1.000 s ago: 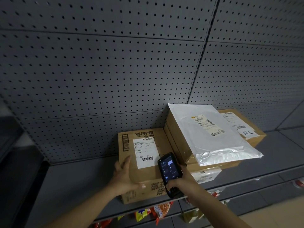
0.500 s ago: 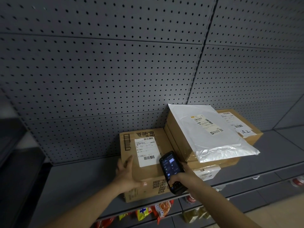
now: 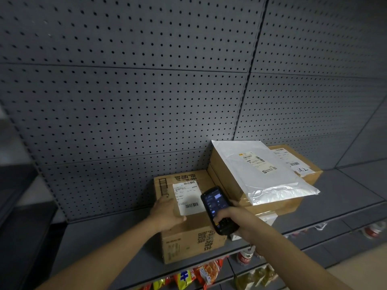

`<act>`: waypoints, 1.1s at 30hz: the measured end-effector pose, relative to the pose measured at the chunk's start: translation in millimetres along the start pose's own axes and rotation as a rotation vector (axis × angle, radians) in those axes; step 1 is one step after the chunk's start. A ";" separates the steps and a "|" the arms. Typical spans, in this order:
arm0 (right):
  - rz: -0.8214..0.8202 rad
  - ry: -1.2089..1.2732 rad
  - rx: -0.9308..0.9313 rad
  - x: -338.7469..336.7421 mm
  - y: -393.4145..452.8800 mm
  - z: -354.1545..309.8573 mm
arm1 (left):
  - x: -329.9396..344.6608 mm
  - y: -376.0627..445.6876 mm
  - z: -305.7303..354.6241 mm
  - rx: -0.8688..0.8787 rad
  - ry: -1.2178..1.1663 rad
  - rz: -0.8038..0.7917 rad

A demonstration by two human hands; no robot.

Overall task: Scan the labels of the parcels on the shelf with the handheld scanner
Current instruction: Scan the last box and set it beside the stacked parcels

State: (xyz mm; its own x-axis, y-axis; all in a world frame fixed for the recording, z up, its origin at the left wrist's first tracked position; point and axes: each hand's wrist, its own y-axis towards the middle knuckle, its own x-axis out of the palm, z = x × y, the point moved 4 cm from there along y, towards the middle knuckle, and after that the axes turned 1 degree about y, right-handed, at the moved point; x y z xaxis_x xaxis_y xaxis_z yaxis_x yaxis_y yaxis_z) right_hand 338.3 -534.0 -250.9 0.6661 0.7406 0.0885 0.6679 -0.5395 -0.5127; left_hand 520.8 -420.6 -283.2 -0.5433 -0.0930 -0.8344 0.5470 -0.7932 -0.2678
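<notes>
A brown cardboard box point(image 3: 188, 239) stands at the front of the grey shelf point(image 3: 104, 243), with a white barcode label point(image 3: 187, 197) on its top. My left hand point(image 3: 167, 212) lies flat on the box top, covering the label's left edge. My right hand point(image 3: 234, 221) grips a black handheld scanner point(image 3: 216, 208), its lit screen facing me and its head over the label's right side. To the right, a white poly mailer point(image 3: 261, 174) with its own label rests on stacked brown boxes point(image 3: 272, 204). Another labelled box point(image 3: 293, 162) shows behind the mailer.
A grey perforated back panel point(image 3: 146, 101) rises behind the shelf. Snack packets point(image 3: 196, 275) and bottles point(image 3: 257, 275) sit on the lower shelf below. The shelf surface extends left and right of the parcels. A dark unit point(image 3: 18, 206) stands at the far left.
My left hand has slid up from the box's front-left corner onto its top and now touches the label. The scanner has stayed over the label's right side.
</notes>
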 end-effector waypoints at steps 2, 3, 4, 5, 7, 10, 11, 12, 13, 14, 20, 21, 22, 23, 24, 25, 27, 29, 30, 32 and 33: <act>-0.013 0.045 -0.040 2.2 -6.5 -8.6 | -16.5 1.5 11.9 0.063 -0.047 0.053; -0.024 0.052 -0.066 3.0 -12.0 -14.3 | -25.6 2.2 18.9 0.091 -0.059 0.078; -0.044 0.059 -0.090 3.4 -18.5 -21.0 | -34.9 3.1 26.4 0.124 -0.065 0.104; -0.065 0.068 -0.115 3.0 -26.0 -28.2 | -44.8 3.3 35.4 0.154 -0.063 0.121; -0.093 0.118 -0.167 -1.2 -41.3 -44.4 | -64.6 3.9 56.6 0.228 -0.030 0.162; -0.076 0.225 -0.252 -16.6 -62.1 -65.8 | -87.2 4.2 94.8 0.367 0.095 0.242; -0.047 0.234 -0.276 -24.3 -69.5 -71.4 | -91.4 4.1 109.2 0.415 0.130 0.258; -0.013 0.234 -0.301 -33.1 -78.0 -75.7 | -93.6 3.8 124.4 0.462 0.163 0.270; 0.025 0.235 -0.326 -42.3 -87.0 -79.0 | -94.8 2.8 140.7 0.505 0.201 0.281; 0.063 0.252 -0.348 -52.0 -96.4 -81.0 | -94.6 1.4 157.5 0.551 0.241 0.295; 0.270 0.385 -0.429 -110.1 -153.9 -73.4 | -67.4 -13.2 259.0 0.806 0.450 0.359; 0.308 0.411 -0.435 -121.8 -162.3 -69.4 | -58.4 -16.0 275.4 0.844 0.470 0.357; 0.346 0.443 -0.442 -134.1 -170.2 -64.3 | -48.8 -18.9 291.8 0.877 0.484 0.350; 0.387 0.472 -0.447 -146.9 -178.0 -58.3 | -38.5 -22.0 308.5 0.910 0.493 0.344; 0.436 0.504 -0.450 -161.0 -185.8 -51.8 | -27.8 -25.4 325.6 0.941 0.501 0.339; 0.478 0.533 -0.455 -174.6 -194.4 -45.7 | -16.2 -28.9 343.2 0.974 0.509 0.332; 0.560 0.592 -0.466 -203.3 -210.9 -33.4 | 9.0 -36.4 377.9 1.032 0.534 0.308; 0.639 0.655 -0.472 -233.3 -226.6 -21.7 | 35.6 -43.4 411.4 1.081 0.558 0.268; 0.676 0.681 -0.473 -248.1 -235.3 -15.7 | 49.3 -47.0 428.1 1.102 0.570 0.244; 0.748 0.697 -0.457 -280.3 -251.0 -2.7 | 75.7 -52.5 462.7 1.144 0.580 0.220; 0.777 0.693 -0.449 -296.2 -259.1 3.0 | 88.5 -54.5 480.5 1.161 0.581 0.214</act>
State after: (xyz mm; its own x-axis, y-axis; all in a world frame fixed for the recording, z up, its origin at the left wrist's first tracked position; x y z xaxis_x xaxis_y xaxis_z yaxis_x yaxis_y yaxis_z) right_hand -33.1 -612.4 -146.9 0.8993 -0.1640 0.4055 -0.0409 -0.9546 -0.2952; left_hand 136.9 -674.8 -111.0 -0.0043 -0.2411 -0.9705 -0.4326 -0.8745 0.2192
